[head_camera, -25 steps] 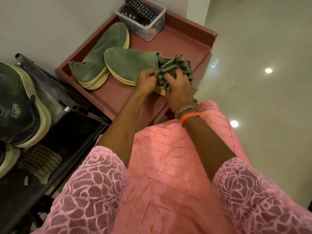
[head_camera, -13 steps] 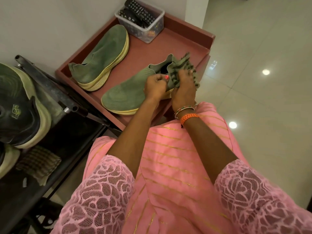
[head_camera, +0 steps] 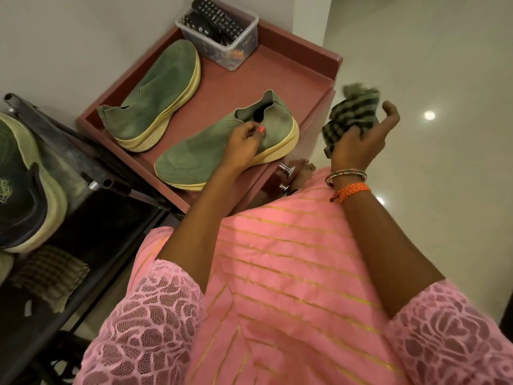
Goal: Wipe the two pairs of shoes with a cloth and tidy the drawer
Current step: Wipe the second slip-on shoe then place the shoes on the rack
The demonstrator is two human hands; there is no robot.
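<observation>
Pinching the near olive-green knit slip-on shoe [head_camera: 222,151] at its collar, left hand [head_camera: 244,147]; right hand [head_camera: 358,143] fingers curl around a striped green cloth [head_camera: 351,115], clear of the shoe.

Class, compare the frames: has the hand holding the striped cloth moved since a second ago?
Yes. The right hand with the striped cloth has left the near green shoe and swung rightward, past the pink cabinet's edge, over the floor.

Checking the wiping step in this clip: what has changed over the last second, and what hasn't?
The right hand has lifted the striped cloth off the near green shoe and out past the cabinet's edge. The left hand swung that shoe's toe toward the person and now pinches its collar. The far green shoe and the box of remotes stayed put.
</observation>
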